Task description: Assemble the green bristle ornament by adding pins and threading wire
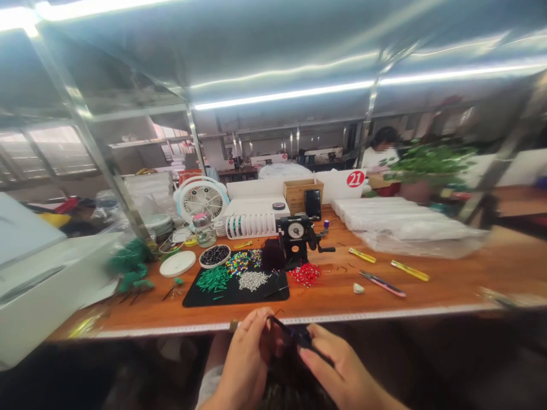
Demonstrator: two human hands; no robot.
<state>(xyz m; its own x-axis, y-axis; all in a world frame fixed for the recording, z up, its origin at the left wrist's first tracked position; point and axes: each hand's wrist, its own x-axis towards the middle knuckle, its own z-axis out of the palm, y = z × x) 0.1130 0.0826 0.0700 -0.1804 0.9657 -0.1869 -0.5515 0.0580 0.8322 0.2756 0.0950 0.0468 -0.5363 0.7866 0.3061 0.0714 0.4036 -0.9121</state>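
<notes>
My left hand (248, 354) is at the front edge of the workbench, thumb and fingers pinched together. What lies between its fingertips is too small and dark to make out. My right hand (342, 360) is closed around a slim dark hand tool (302, 340) whose kind I cannot tell. The tool's narrow tip points up and left, close to my left fingertips. Just beyond the hands lies a black mat (194, 298) bearing green tubes (212, 279), multicoloured beads (237, 263) and silvery beads (253, 280). Small red pieces (306, 274) are heaped beside it.
A black hand-cranked winder with a dial (296, 230) stands behind the mat. Left of it are a dish of dark beads (215, 255), a white lid (178, 264) and a fan (202, 202). Pink-handled snips (383, 283), yellow cutters (409, 270) and plastic-wrapped rolls (397, 222) lie right.
</notes>
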